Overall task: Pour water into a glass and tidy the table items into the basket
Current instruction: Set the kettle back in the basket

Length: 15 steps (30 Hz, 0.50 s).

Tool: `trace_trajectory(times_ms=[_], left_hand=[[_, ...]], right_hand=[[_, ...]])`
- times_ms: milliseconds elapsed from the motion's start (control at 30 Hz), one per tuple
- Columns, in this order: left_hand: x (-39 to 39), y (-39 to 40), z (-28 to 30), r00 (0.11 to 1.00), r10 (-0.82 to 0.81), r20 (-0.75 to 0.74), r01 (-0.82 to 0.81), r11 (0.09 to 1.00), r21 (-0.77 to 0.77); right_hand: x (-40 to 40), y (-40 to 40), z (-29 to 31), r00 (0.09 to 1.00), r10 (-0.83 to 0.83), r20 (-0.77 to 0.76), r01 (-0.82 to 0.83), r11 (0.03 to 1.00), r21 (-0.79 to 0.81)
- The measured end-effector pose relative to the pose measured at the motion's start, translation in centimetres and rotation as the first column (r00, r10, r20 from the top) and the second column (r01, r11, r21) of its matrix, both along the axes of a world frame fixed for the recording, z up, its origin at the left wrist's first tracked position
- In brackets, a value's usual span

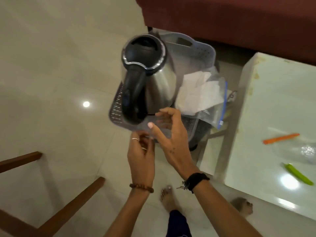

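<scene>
- At frame centre, one grey plastic basket (203, 53) sits on the pale tiled floor (51, 65), its near rim hidden behind the two hands.
- One steel kettle (153, 82) with a black handle and lid stands upright inside the basket, left side.
- One clear zip bag (210, 103) holding white folded papers lies in the basket just right of the kettle, touching it; its blue seal edge hangs over the basket's right wall.
- One left hand (142, 151), fingers curled at the basket's near edge; motion blur hides whether it grips anything, so I cannot tell.
- One right hand (169, 134), fingers spread and loosely curved, hovering over the basket's near corner beside the kettle base; it holds nothing visible.
- One white table (273, 100) occupies the right of the frame, cut off by the edge.
- Two clips lie on the table, well apart: one orange clip (281, 138), one green clip (298, 174).
- One clear object (307, 151) between them is blurred and cropped; identity uncertain.
- One bare foot (168, 199) shows at bottom centre.
- Wooden chair parts (68, 207) fill the lower left, partly cut off.
</scene>
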State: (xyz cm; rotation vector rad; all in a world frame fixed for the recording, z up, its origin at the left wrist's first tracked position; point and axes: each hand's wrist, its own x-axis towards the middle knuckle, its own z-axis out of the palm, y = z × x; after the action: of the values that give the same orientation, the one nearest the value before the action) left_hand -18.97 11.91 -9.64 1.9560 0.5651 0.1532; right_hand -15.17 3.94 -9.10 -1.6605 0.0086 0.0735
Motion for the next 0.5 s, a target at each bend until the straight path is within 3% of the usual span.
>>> trace_trajectory(times_ms=[100, 167, 367, 500], left_hand=[[-0.9, -6.5, 0.0, 0.974, -0.199, -0.112, 0.169, 0.957, -0.235], [-1.0, -11.1, 0.0, 0.923, -0.362, -0.127, 0.311, 0.9, -0.305], [-2.1, -24.4, -1.8, 0.706, -0.684, -0.185, 0.61, 0.72, -0.332], [-2.5, -31.5, -3.5, 0.593, -0.78, -0.199, 0.689, 0.62, -0.376]], right_hand=[[-2.4, -6.8, -0.7, 0.995, -0.094, -0.034, 0.093, 0.995, -0.022], [-4.0, -12.3, -1.1, 0.984, -0.172, -0.043, 0.168, 0.983, -0.08], [-9.7, -29.2, -2.5, 0.901, -0.425, -0.084, 0.391, 0.882, -0.263], [-13.3, -38.0, -4.0, 0.808, -0.579, -0.114, 0.512, 0.784, -0.351]])
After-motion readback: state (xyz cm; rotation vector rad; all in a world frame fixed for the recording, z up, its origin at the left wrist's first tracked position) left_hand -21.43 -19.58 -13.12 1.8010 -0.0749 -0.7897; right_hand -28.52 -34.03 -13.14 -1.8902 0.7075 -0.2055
